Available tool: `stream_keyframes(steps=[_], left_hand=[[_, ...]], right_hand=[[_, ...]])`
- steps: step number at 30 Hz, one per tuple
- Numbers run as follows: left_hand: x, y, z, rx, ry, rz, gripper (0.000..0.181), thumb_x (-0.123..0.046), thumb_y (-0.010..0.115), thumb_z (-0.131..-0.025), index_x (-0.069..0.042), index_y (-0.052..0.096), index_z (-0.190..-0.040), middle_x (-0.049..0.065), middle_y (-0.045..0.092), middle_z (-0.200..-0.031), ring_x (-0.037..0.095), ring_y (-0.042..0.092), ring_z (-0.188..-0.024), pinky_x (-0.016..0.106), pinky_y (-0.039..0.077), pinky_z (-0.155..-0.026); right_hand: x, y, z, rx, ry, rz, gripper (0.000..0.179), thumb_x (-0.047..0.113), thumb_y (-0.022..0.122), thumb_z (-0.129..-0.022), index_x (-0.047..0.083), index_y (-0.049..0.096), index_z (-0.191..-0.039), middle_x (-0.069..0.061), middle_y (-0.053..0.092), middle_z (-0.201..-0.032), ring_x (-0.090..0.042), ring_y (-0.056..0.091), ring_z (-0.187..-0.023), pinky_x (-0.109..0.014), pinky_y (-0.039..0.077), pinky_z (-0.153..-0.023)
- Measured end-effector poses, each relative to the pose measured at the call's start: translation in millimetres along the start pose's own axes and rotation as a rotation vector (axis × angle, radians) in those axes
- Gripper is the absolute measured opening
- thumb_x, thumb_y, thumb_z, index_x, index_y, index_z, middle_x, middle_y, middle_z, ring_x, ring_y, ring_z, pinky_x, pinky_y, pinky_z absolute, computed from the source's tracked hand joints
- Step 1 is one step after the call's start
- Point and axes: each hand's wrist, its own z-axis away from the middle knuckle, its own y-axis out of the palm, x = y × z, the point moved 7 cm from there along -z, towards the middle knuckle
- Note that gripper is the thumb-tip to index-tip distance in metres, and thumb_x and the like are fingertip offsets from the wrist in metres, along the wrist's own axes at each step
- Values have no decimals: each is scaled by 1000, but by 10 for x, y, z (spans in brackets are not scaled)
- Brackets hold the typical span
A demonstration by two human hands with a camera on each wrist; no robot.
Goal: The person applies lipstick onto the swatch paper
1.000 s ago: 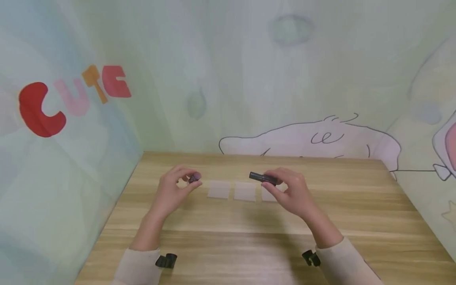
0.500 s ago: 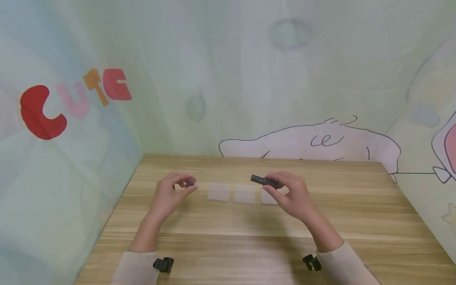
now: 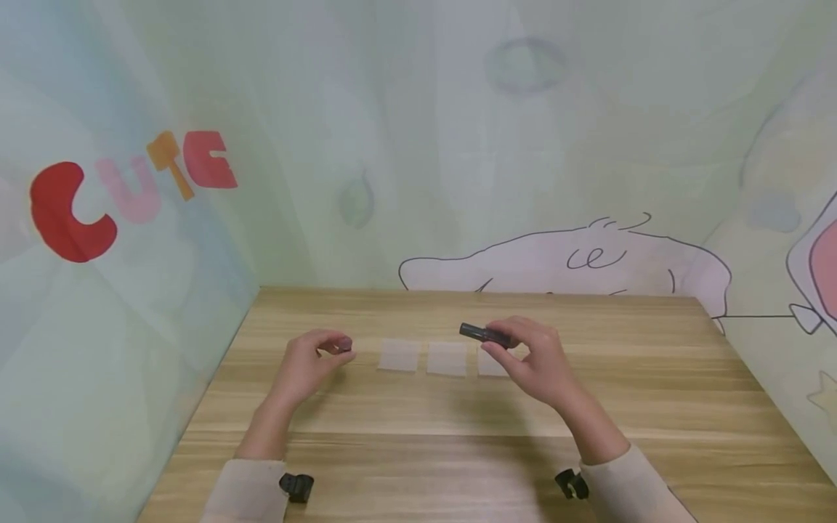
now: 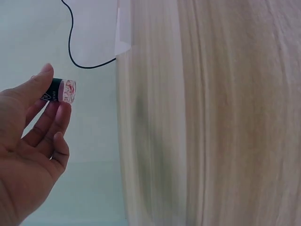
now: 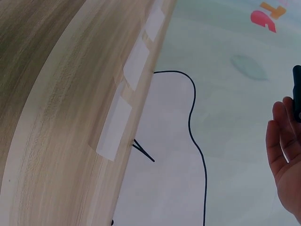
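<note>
In the head view my left hand (image 3: 307,368) is over the left of the table, its thumb and fingertips pinching a short cap (image 3: 345,345). The left wrist view shows this cap (image 4: 58,90) as black with pale lettering, a pinkish band and a clear end with reddish flecks. My right hand (image 3: 538,359) grips a slim black tube (image 3: 480,333), which points left and tilts slightly upward. At the right wrist view's edge, only part of the tube (image 5: 297,92) shows above the fingers. Three whitish squares (image 3: 447,359) lie in a row between the hands, the rightmost partly hidden by my right hand.
The wood-grain table (image 3: 405,465) ends at a printed cloth wall (image 3: 294,181) at the back and left. Small black devices (image 3: 297,487) sit at both sleeve cuffs.
My left hand has drawn left and a little nearer with the cap, away from the squares. The right hand keeps its place with the tube. The head view has shifted slightly.
</note>
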Motion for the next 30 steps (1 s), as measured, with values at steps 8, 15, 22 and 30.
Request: stream_keyframes(steps=[8, 15, 22, 30], left_hand=[[125, 67, 9, 50, -51, 0, 24, -13, 79, -89, -3, 74, -110, 6, 74, -100, 24, 68, -93, 47, 54, -87], [201, 116, 34, 111, -96, -29, 22, -11, 78, -90, -3, 73, -109, 6, 73, -99, 25, 68, -96, 49, 54, -90], [248, 151, 50, 126, -89, -21, 22, -9, 79, -88, -1, 73, -109, 9, 73, -99, 27, 70, -96, 48, 55, -89], [298, 190, 52, 141, -103, -22, 23, -10, 79, -89, -1, 73, -109, 7, 73, -98, 27, 70, -96, 48, 55, -90]], right_hand=[[-24, 10, 9, 18, 28, 8, 22, -1, 81, -82, 3, 73, -102, -2, 73, -91, -12, 65, -77, -24, 56, -66], [-29, 10, 24, 18, 38, 7, 21, 0, 81, -82, 3, 73, -101, 0, 73, -91, -11, 65, -77, -25, 56, -66], [-62, 14, 47, 20, 59, 9, 21, 2, 82, -83, 4, 74, -102, 2, 72, -92, -10, 65, -78, -27, 57, -67], [-59, 12, 45, 14, 53, 14, 22, 1, 82, -82, 3, 74, -102, 0, 73, -92, -11, 65, -78, -27, 57, -66]])
